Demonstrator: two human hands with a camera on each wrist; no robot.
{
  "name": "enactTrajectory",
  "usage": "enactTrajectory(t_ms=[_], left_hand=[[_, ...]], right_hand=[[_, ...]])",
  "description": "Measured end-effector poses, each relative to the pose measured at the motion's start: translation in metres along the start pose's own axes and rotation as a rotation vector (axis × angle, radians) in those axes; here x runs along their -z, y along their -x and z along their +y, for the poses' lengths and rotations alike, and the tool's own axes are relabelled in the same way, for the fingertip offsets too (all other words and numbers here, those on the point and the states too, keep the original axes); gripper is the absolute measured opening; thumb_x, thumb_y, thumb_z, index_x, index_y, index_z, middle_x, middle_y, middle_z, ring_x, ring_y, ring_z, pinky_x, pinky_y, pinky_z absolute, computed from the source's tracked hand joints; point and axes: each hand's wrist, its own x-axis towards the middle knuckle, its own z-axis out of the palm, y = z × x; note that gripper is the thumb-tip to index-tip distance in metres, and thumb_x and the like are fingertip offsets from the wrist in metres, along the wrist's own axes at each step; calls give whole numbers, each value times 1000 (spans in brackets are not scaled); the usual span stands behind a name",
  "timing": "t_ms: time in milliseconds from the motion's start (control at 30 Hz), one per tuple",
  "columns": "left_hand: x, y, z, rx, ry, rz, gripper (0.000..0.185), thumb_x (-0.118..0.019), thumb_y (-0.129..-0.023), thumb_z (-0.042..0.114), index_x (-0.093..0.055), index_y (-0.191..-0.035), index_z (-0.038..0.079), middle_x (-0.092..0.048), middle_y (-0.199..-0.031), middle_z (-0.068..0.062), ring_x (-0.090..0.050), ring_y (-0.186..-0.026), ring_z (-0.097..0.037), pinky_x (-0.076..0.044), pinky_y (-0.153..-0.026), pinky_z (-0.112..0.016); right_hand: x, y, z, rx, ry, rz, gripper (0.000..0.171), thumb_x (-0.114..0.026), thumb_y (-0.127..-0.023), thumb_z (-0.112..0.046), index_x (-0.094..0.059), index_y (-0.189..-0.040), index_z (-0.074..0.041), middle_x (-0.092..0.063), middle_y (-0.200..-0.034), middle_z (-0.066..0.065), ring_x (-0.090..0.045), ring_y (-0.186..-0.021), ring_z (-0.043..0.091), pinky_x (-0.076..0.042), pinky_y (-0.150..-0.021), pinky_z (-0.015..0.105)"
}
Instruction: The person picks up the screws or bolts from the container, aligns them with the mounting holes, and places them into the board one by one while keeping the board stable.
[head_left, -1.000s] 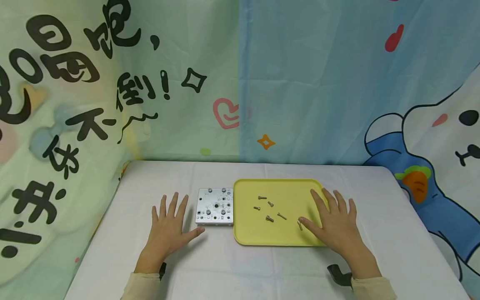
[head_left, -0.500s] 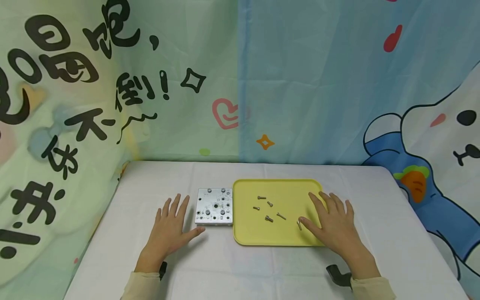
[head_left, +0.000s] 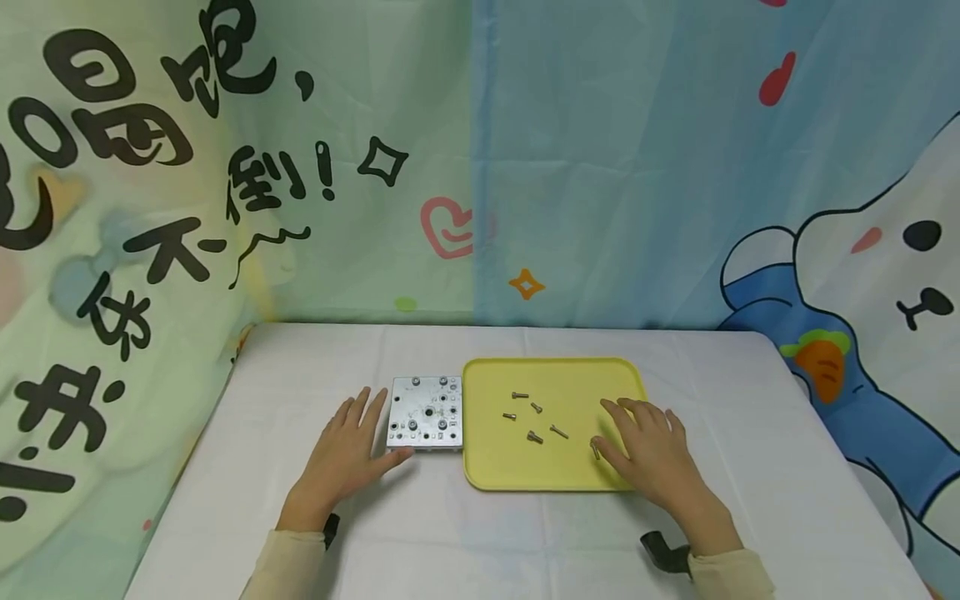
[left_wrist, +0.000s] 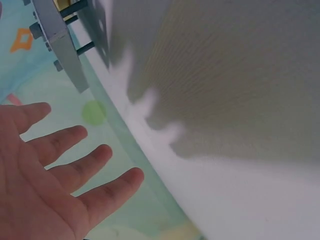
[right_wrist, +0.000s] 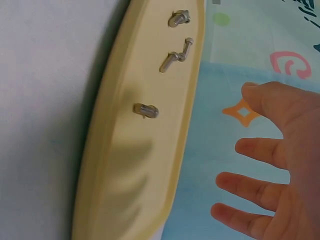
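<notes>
Left hand (head_left: pixel 339 455) open-fingered, without grip, just beside metal plate (head_left: pixel 424 402) on table (head_left: pixel 487 537). Right hand (head_left: pixel 660 461) hovers above near right part of yellow tray (head_left: pixel 540 475), fingers apart, holding nothing. Screws (head_left: pixel 535 437) lie inside, probably so rim stops rolling.

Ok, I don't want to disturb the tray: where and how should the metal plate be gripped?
Probably pinch the metal plate by its left edge, the left hand coming from the left: that straight edge faces the hand, while the yellow tray crowds the opposite side.
</notes>
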Motion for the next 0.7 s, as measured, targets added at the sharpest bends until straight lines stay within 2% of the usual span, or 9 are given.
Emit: enactTrajectory(t_ms=[433, 700], left_hand=[[-7, -18, -4, 20, 20, -71, 109, -59, -82, 78, -24, -160, 11, -28, -158, -24, -30, -140, -50, -32, -108, -64], [-8, -28, -7, 22, 8, -151, 113, -63, -79, 78, -22, -161, 12, -25, -159, -25, -28, -142, -49, -31, -108, -65]], right_hand=[[-11, -4, -2, 4, -42, -33, 47, -69, -95, -26, -58, -133, -1, -56, -128, 25, -50, -120, 50, -35, -94, 73], [-15, -9, -4, -37, -59, -86, 37, -70, -95, -22, -62, -125, -2, -58, -125, 24, -54, -114, 47, -41, -90, 69]])
